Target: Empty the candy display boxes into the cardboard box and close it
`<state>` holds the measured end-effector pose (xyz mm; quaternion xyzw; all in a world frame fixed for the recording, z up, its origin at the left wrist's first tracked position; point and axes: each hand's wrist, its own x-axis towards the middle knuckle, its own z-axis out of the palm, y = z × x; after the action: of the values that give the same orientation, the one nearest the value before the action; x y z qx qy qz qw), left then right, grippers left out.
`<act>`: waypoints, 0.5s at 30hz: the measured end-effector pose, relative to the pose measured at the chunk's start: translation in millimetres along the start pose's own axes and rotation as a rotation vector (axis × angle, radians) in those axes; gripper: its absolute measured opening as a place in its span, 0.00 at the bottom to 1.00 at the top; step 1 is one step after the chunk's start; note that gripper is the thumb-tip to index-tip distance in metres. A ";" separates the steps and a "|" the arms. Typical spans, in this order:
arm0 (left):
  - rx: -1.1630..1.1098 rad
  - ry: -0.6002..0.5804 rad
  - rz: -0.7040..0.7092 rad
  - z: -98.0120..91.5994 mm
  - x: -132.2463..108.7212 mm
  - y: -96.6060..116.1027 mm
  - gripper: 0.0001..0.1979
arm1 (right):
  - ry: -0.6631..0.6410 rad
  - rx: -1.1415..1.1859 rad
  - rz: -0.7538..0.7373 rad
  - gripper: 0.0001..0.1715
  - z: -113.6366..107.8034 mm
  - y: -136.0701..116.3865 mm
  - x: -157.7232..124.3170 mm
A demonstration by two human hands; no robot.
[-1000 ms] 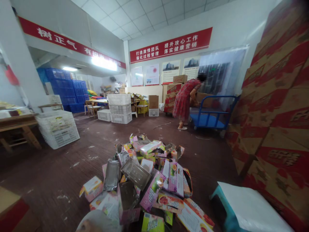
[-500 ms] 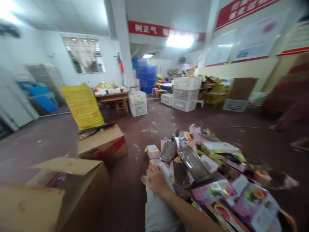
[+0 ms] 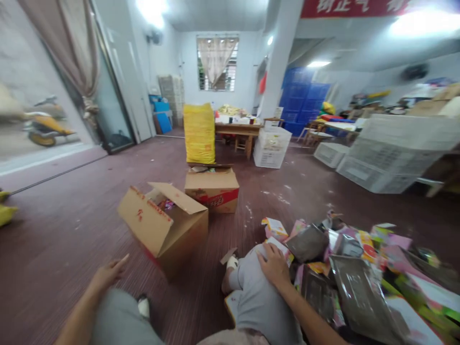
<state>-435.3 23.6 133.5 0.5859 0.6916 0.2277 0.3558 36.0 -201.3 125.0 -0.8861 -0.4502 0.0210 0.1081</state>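
Yellow motorbike [image 3: 48, 128], far left of the flapped cardboard box [image 3: 161, 230]. Left hand [image 3: 108, 274], just left of the box, apparently empty, loosely outstretched. Second carton [image 3: 212, 192], behind the box and to its right. Right hand [image 3: 273, 263], right of the box, laid flat on a grey-clad knee [image 3: 249, 275]. Small packages [image 3: 368, 247] and plastic trays [image 3: 355, 290], heaped well right of the box.

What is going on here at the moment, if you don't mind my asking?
The person's right hand rests on the right knee; the left hand is by the left knee, near an open carton. Neither visibly holds anything. Printed boxes and plastic trays lie heaped beside the right knee.
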 end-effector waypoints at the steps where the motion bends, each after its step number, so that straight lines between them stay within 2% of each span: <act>1: -0.043 -0.009 -0.040 1.0 -0.2 -4.1 0.43 | -0.026 -0.012 -0.030 0.27 2.4 -8.6 3.9; 4: -0.089 -0.044 -0.095 3.5 0.0 -18.6 0.41 | -0.126 -0.059 -0.133 0.26 8.8 -35.4 16.8; 8: 0.009 -0.111 -0.144 1.9 -1.8 -35.4 0.37 | -0.275 -0.161 -0.232 0.26 7.7 -64.7 40.7; 12: 0.230 -0.208 -0.175 -3.0 -7.0 -39.9 0.40 | -0.429 -0.204 -0.275 0.26 -1.2 -77.0 69.7; 15: 0.271 -0.338 -0.171 -3.9 -5.9 -42.1 0.39 | -0.473 -0.225 -0.239 0.26 -4.6 -79.7 80.1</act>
<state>-465.2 9.5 106.5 0.5975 0.6935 0.0002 0.4026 20.9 -92.3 151.1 -0.8037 -0.5636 0.1642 -0.0973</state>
